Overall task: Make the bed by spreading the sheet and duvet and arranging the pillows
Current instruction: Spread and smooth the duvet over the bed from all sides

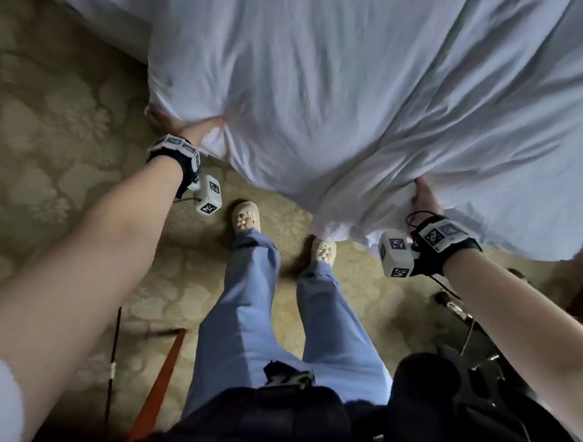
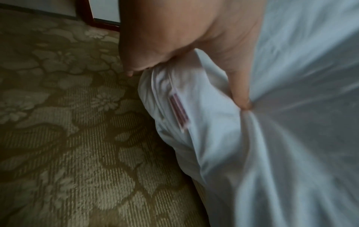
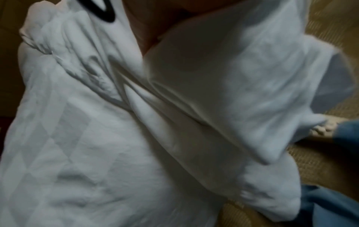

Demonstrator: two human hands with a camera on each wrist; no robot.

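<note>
A white duvet (image 1: 323,104) fills the upper part of the head view, bulging and creased, its near edge hanging over the carpet. My left hand (image 1: 190,129) grips a bunched corner of it at the left. In the left wrist view the thumb (image 2: 239,92) presses into the duvet (image 2: 291,138) and the fingers curl round a fold bearing a red-striped label (image 2: 179,112). My right hand (image 1: 426,199) grips the near edge at the right, fingers tucked under the fabric. The right wrist view shows the quilted duvet (image 3: 97,138) crumpled under the right hand (image 3: 143,23).
A floral-patterned carpet (image 1: 53,107) covers the floor. My legs in blue trousers and pale slippers (image 1: 246,215) stand just before the hanging edge. Dark equipment (image 1: 478,365) lies at the lower right, an orange strip (image 1: 160,383) and a black cord at the lower left.
</note>
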